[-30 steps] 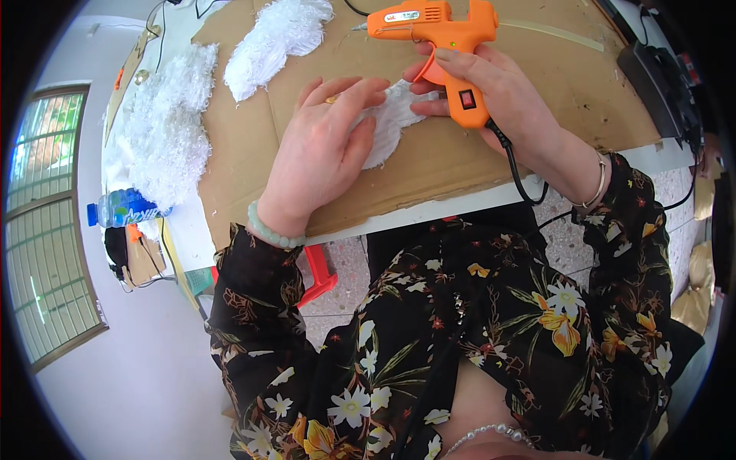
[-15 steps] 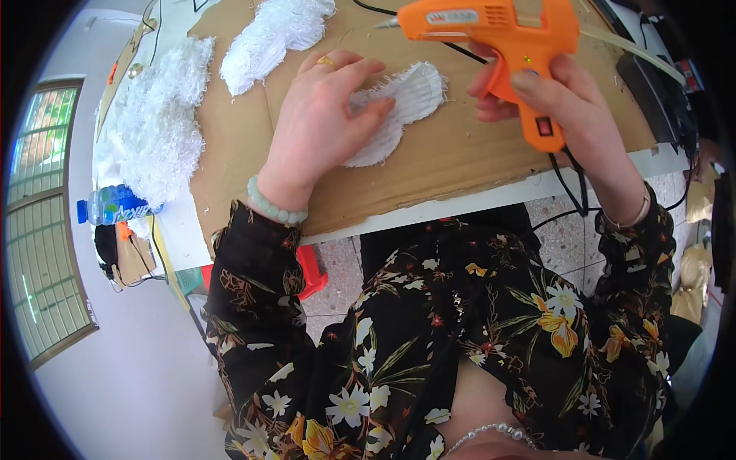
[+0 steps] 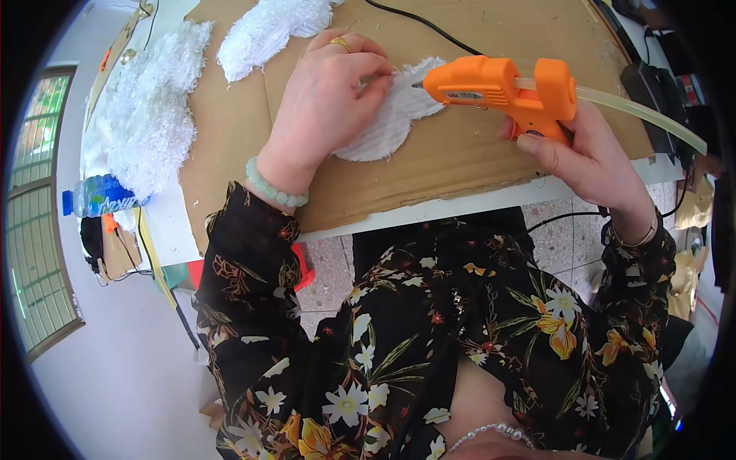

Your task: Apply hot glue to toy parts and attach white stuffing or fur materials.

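Left hand (image 3: 326,115) pins the white fabric piece (image 3: 383,123) flat while my right hand (image 3: 583,153) grips the orange glue gun (image 3: 498,88); nozzle should stay at the edge, clear of my fingertips.

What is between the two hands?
In the head view, a white fabric piece lies on the cardboard between the left hand and right hand, with the orange glue gun above it.
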The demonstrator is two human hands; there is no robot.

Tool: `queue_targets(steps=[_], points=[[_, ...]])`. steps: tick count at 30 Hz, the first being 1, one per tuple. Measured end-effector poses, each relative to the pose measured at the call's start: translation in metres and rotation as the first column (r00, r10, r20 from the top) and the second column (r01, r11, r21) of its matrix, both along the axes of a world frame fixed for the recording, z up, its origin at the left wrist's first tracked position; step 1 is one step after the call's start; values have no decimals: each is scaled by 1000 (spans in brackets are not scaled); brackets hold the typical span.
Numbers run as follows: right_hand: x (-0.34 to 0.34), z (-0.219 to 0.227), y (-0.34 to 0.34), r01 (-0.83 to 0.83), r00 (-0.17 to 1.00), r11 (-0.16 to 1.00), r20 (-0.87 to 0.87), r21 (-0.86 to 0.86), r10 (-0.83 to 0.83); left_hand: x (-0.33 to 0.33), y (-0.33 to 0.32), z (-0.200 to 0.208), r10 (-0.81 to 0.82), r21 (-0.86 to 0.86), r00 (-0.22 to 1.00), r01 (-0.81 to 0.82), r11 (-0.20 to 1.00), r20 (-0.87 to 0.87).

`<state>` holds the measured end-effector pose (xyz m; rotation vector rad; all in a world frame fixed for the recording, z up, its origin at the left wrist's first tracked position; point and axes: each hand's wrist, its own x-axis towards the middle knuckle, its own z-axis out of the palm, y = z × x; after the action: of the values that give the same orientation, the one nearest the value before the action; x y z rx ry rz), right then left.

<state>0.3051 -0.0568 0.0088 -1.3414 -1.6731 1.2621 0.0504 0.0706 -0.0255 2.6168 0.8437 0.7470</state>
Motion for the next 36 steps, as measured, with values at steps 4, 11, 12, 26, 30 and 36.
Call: queue_targets(steps=[4,11,12,26,30,36], points=[[0,-6,3,-8,1000,999,5,41,8,1,5,-10,5,-19,999,-5,1000,44],[0,1,10,-65,987,996,141,-67,74,2,2,-5,17,-43,998,-15,999,59],[-1,1,11,-68,986,997,153,-35,73,2,1,-5,18,-49,998,-16,999,54],[1,3,11,-54,964,998,261,43,41,4,0,-6,-14,-6,998,14,1000,68],[0,-1,10,-33,964,992,267,122,-1,4,0,-7,-24,-15,998,25,1000,63],[4,2,9,-28,968,999,248,23,22,5,0,-7,-27,-36,997,30,999,70]])
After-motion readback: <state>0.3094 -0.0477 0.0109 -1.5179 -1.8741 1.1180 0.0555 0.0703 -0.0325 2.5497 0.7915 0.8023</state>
